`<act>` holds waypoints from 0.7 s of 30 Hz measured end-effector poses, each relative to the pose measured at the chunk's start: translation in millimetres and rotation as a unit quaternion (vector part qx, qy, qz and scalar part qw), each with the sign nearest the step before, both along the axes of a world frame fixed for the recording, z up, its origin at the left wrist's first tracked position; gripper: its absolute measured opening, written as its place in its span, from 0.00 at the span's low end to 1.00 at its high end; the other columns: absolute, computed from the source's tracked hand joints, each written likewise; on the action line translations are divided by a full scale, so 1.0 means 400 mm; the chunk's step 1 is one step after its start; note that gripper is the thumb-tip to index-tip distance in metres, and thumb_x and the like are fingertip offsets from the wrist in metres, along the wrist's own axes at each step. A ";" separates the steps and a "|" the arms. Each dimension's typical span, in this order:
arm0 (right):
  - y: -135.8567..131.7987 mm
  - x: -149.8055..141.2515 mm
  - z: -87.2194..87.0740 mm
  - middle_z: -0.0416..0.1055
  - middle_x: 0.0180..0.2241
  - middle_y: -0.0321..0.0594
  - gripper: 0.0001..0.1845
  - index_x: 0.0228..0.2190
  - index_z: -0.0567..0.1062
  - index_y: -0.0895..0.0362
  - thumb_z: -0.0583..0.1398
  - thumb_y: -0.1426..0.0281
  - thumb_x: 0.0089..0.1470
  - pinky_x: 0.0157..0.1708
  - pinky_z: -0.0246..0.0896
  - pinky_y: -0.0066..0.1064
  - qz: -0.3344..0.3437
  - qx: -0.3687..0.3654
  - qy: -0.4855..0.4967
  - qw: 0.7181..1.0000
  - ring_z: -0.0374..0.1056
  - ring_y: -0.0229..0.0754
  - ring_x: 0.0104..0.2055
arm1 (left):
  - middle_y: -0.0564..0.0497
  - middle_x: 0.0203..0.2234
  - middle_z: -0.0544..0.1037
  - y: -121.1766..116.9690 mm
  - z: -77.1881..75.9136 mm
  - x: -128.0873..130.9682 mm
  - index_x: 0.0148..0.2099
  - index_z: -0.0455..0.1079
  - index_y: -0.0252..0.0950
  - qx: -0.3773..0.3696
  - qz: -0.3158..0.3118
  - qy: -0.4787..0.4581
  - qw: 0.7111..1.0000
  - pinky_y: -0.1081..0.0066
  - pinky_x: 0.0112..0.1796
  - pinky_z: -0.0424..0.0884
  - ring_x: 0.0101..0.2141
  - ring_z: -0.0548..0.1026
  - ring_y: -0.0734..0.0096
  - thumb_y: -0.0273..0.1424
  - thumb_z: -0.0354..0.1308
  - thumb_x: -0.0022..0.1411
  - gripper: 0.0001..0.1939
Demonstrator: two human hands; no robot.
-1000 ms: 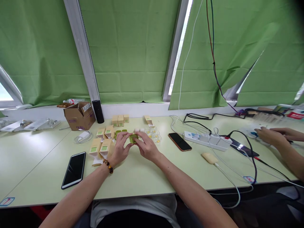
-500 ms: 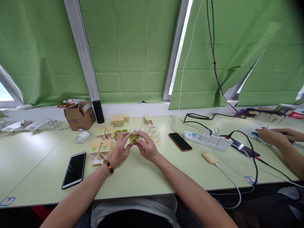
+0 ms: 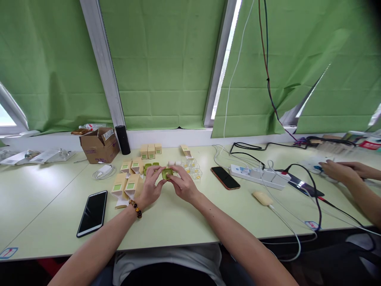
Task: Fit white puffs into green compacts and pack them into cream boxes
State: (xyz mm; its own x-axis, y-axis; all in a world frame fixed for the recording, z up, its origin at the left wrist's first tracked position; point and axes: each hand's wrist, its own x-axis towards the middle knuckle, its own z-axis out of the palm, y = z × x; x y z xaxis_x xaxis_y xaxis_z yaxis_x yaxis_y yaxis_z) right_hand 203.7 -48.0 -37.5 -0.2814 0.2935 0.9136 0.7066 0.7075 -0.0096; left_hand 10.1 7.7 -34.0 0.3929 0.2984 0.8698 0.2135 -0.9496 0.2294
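Observation:
My left hand point(image 3: 151, 187) and my right hand point(image 3: 183, 184) meet over the pale green table point(image 3: 184, 218), both pinching one small green square jar point(image 3: 167, 173) between their fingertips. A bead bracelet point(image 3: 135, 207) circles my left wrist. Just left of my hands lie several tan cartons with green windows point(image 3: 126, 185). More green jars point(image 3: 148, 166) sit behind my left fingers. Small clear pots with yellow contents point(image 3: 194, 168) stand behind my right hand. Three upright tan boxes point(image 3: 151, 150) line up farther back.
A black phone point(image 3: 92, 213) lies at the near left, another phone point(image 3: 225, 177) to the right. A power strip point(image 3: 256, 174), cables and a beige charger point(image 3: 262, 198) spread on the right. Another person's hands point(image 3: 342, 170) work at far right. A cardboard box point(image 3: 99, 145) and black cylinder point(image 3: 123, 139) stand at the back.
Nothing much has changed: both hands stay closed on the green jar with only slight finger shifts. The other person's hands at the far right moved a little.

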 end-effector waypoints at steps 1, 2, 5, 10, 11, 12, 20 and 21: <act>0.000 0.000 -0.002 0.70 0.56 0.55 0.16 0.52 0.75 0.52 0.58 0.76 0.66 0.51 0.76 0.50 0.000 -0.002 0.006 1.000 0.70 0.54 0.59 | 0.42 0.51 0.71 0.000 0.000 0.000 0.68 0.63 0.45 -0.001 0.001 0.003 1.000 0.52 0.54 0.72 0.54 0.69 0.56 0.28 0.56 0.72 0.25; 0.001 0.000 -0.005 0.71 0.55 0.55 0.16 0.53 0.75 0.52 0.58 0.76 0.66 0.51 0.76 0.50 0.000 -0.006 0.014 1.000 0.70 0.53 0.59 | 0.42 0.51 0.71 -0.001 0.000 0.001 0.69 0.63 0.45 -0.001 0.002 0.005 1.000 0.52 0.54 0.72 0.54 0.69 0.56 0.28 0.56 0.72 0.25; 0.000 -0.001 -0.010 0.72 0.55 0.54 0.17 0.55 0.73 0.53 0.58 0.75 0.67 0.53 0.75 0.50 -0.004 -0.020 0.024 0.999 0.70 0.53 0.58 | 0.42 0.51 0.71 -0.003 0.002 0.002 0.69 0.63 0.45 -0.002 0.001 0.004 1.000 0.52 0.55 0.72 0.54 0.70 0.56 0.28 0.55 0.72 0.25; 0.001 -0.001 -0.009 0.70 0.56 0.56 0.18 0.56 0.74 0.52 0.57 0.75 0.67 0.54 0.74 0.52 -0.004 -0.016 0.012 1.000 0.69 0.55 0.60 | 0.42 0.52 0.71 -0.005 0.003 0.001 0.69 0.63 0.44 -0.008 0.002 0.006 1.000 0.52 0.54 0.72 0.54 0.70 0.56 0.29 0.55 0.72 0.25; 0.001 0.000 -0.007 0.70 0.56 0.56 0.19 0.56 0.74 0.53 0.57 0.75 0.67 0.54 0.74 0.52 -0.002 -0.014 0.009 1.000 0.69 0.55 0.60 | 0.42 0.52 0.71 -0.004 0.001 0.001 0.69 0.63 0.44 -0.009 0.002 0.005 1.000 0.52 0.54 0.72 0.54 0.70 0.56 0.29 0.55 0.72 0.25; 0.001 0.000 -0.006 0.70 0.56 0.56 0.19 0.56 0.74 0.53 0.57 0.75 0.67 0.54 0.74 0.53 0.000 -0.014 0.006 1.000 0.69 0.55 0.60 | 0.42 0.51 0.72 -0.003 -0.001 0.000 0.69 0.64 0.44 -0.010 0.002 0.004 1.000 0.52 0.54 0.72 0.54 0.70 0.56 0.29 0.56 0.72 0.25; -0.002 -0.007 -0.009 0.73 0.54 0.53 0.16 0.54 0.73 0.52 0.60 0.73 0.66 0.56 0.73 0.51 0.018 -0.043 0.074 0.996 0.71 0.53 0.59 | 0.42 0.52 0.71 0.003 -0.010 0.003 0.71 0.61 0.46 -0.024 -0.001 0.003 1.000 0.50 0.56 0.71 0.55 0.69 0.55 0.30 0.55 0.73 0.27; -0.003 -0.011 -0.010 0.74 0.54 0.52 0.16 0.54 0.72 0.52 0.60 0.72 0.66 0.57 0.73 0.50 0.025 -0.050 0.097 0.994 0.71 0.52 0.59 | 0.42 0.53 0.71 0.001 -0.008 0.003 0.72 0.59 0.47 -0.030 -0.005 0.003 1.000 0.50 0.56 0.71 0.56 0.69 0.55 0.31 0.56 0.73 0.28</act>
State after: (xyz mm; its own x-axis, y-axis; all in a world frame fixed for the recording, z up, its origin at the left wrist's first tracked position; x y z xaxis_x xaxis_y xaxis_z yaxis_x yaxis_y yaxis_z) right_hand 199.1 -49.4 -41.3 -0.1182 0.3753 0.9194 0.6491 0.7299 -0.2145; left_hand 11.3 8.0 -37.4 0.4017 0.3466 0.8476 0.2068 -0.9360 0.2848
